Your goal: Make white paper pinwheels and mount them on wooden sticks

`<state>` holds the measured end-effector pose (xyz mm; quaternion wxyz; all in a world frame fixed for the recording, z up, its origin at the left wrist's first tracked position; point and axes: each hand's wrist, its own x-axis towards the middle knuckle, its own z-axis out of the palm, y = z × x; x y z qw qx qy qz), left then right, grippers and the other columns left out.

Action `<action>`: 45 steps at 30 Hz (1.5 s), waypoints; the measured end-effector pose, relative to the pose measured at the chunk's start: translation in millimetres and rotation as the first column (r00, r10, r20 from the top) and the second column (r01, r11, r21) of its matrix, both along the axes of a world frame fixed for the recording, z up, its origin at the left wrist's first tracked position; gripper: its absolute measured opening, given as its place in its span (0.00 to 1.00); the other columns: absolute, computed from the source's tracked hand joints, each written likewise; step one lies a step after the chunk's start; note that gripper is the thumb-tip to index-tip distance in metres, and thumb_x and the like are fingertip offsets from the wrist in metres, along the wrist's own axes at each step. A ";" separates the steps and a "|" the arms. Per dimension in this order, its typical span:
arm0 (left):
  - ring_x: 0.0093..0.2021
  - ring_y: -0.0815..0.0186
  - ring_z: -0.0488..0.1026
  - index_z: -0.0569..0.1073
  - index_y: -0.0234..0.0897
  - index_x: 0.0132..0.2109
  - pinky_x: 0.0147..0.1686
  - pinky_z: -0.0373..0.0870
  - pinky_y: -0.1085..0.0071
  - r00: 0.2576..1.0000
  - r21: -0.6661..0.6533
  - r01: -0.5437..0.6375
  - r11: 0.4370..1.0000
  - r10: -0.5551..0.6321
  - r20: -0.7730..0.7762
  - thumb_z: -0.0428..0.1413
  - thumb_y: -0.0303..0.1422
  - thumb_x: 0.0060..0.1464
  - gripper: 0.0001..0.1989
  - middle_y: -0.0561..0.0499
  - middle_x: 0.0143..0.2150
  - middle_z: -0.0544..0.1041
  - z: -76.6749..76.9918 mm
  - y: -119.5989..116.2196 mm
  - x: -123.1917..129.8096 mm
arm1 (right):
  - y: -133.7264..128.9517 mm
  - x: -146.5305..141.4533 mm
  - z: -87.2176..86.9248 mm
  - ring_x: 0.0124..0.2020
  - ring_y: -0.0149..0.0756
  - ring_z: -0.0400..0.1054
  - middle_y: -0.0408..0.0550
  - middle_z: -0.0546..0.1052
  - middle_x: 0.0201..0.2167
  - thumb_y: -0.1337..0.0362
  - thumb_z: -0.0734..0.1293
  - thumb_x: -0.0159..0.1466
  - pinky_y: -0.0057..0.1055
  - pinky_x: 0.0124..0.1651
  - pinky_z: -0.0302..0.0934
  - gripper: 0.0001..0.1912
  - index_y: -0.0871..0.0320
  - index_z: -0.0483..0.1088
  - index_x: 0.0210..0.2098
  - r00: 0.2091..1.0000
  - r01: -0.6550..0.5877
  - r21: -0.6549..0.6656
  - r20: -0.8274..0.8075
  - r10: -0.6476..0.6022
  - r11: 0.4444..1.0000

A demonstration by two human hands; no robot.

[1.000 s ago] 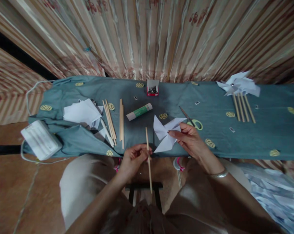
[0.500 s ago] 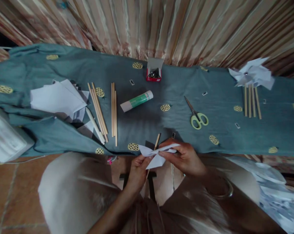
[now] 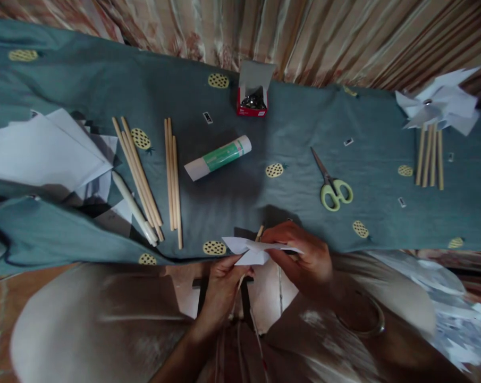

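Low over the table's front edge, a white paper pinwheel (image 3: 251,256) is held between both hands. My left hand (image 3: 223,282) is closed on its lower left side, and a thin wooden stick (image 3: 260,232) runs behind the paper and down past these fingers. My right hand (image 3: 300,260) pinches the pinwheel's right side, thumb below and fingers above. Whether the stick is fixed to the paper is hidden. Further off lie a glue stick (image 3: 220,158) and green-handled scissors (image 3: 332,186).
An open red box (image 3: 252,103) of small metal pieces stands at the back. Wooden sticks (image 3: 172,183) lie left of the glue, near a white pen-like rod (image 3: 134,207) and paper sheets (image 3: 44,154). Finished pinwheels (image 3: 439,103) on sticks rest far right on the green cloth (image 3: 296,133).
The view has shifted closer and a little to the right. Both hands still hold the pinwheel, whose paper has tilted slightly, and my right fingers have curled further over it.
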<state>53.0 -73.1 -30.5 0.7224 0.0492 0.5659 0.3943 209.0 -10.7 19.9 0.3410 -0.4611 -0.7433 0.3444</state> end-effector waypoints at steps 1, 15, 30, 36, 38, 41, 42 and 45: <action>0.24 0.71 0.68 0.82 0.37 0.26 0.30 0.65 0.74 1.000 -0.001 -0.002 1.000 0.002 -0.002 0.67 0.35 0.38 0.06 0.52 0.22 0.77 -0.2 0.1 0.2 | 0.3 0.3 -0.1 0.36 0.35 0.75 0.46 0.81 0.33 0.73 0.66 0.65 0.33 0.41 0.69 0.10 0.53 0.74 0.42 1.000 -0.003 0.008 0.009 0.002 1.000; 0.27 0.66 0.71 0.81 0.39 0.22 0.30 0.66 0.73 0.998 -0.021 0.016 1.000 -0.017 -0.065 0.64 0.32 0.36 0.02 0.51 0.22 0.78 2.2 1.0 -0.7 | 3.8 1.2 2.9 0.35 0.38 0.75 0.48 0.81 0.34 0.72 0.65 0.66 0.36 0.40 0.70 0.11 0.53 0.74 0.44 0.999 -0.037 0.045 0.034 0.036 0.998; 0.23 0.69 0.71 0.83 0.40 0.25 0.31 0.68 0.72 0.998 -0.053 -0.015 0.998 0.012 -0.062 0.65 0.30 0.34 0.05 0.53 0.20 0.78 0.4 0.8 -1.6 | 5.1 2.1 3.3 0.36 0.38 0.75 0.48 0.81 0.34 0.72 0.66 0.66 0.36 0.40 0.70 0.10 0.54 0.73 0.45 0.998 -0.045 0.033 0.047 0.044 0.998; 0.21 0.70 0.71 0.83 0.42 0.24 0.30 0.69 0.73 0.998 -0.058 -0.034 0.998 0.032 -0.047 0.66 0.30 0.32 0.05 0.54 0.19 0.78 -1.0 0.9 -1.6 | 6.2 3.3 4.8 0.34 0.37 0.74 0.48 0.81 0.34 0.72 0.65 0.66 0.35 0.40 0.69 0.10 0.55 0.74 0.44 0.996 -0.070 0.015 0.055 0.069 0.997; 0.21 0.70 0.71 0.83 0.41 0.24 0.31 0.69 0.73 0.998 -0.045 -0.024 0.999 0.022 -0.052 0.66 0.30 0.33 0.04 0.54 0.19 0.78 -0.8 0.9 -1.8 | 6.7 4.1 5.3 0.35 0.37 0.74 0.49 0.81 0.34 0.71 0.65 0.67 0.35 0.39 0.69 0.09 0.55 0.74 0.44 0.996 -0.071 0.007 0.061 0.071 0.997; 0.22 0.70 0.71 0.82 0.40 0.24 0.31 0.70 0.74 0.998 -0.034 -0.022 0.999 0.021 -0.051 0.66 0.30 0.33 0.04 0.53 0.19 0.78 -0.2 1.3 -2.2 | 7.8 5.1 5.8 0.35 0.37 0.75 0.49 0.81 0.34 0.69 0.65 0.67 0.34 0.39 0.69 0.08 0.56 0.74 0.44 0.995 -0.087 0.010 0.059 0.086 0.996; 0.22 0.70 0.71 0.83 0.40 0.24 0.31 0.70 0.74 0.998 -0.041 -0.025 0.999 0.023 -0.050 0.66 0.30 0.33 0.04 0.53 0.19 0.78 -0.1 1.6 -2.3 | 8.1 5.4 5.8 0.35 0.37 0.75 0.49 0.81 0.34 0.69 0.65 0.67 0.34 0.40 0.69 0.08 0.56 0.74 0.44 0.994 -0.095 0.007 0.060 0.094 0.995; 0.21 0.71 0.71 0.82 0.40 0.23 0.29 0.69 0.75 0.998 -0.075 -0.041 0.996 0.037 -0.046 0.66 0.30 0.31 0.05 0.53 0.20 0.79 0.2 2.6 -2.4 | 8.3 6.0 5.4 0.36 0.37 0.75 0.49 0.81 0.35 0.71 0.65 0.67 0.34 0.40 0.69 0.08 0.56 0.73 0.44 0.993 -0.101 0.000 0.060 0.101 0.995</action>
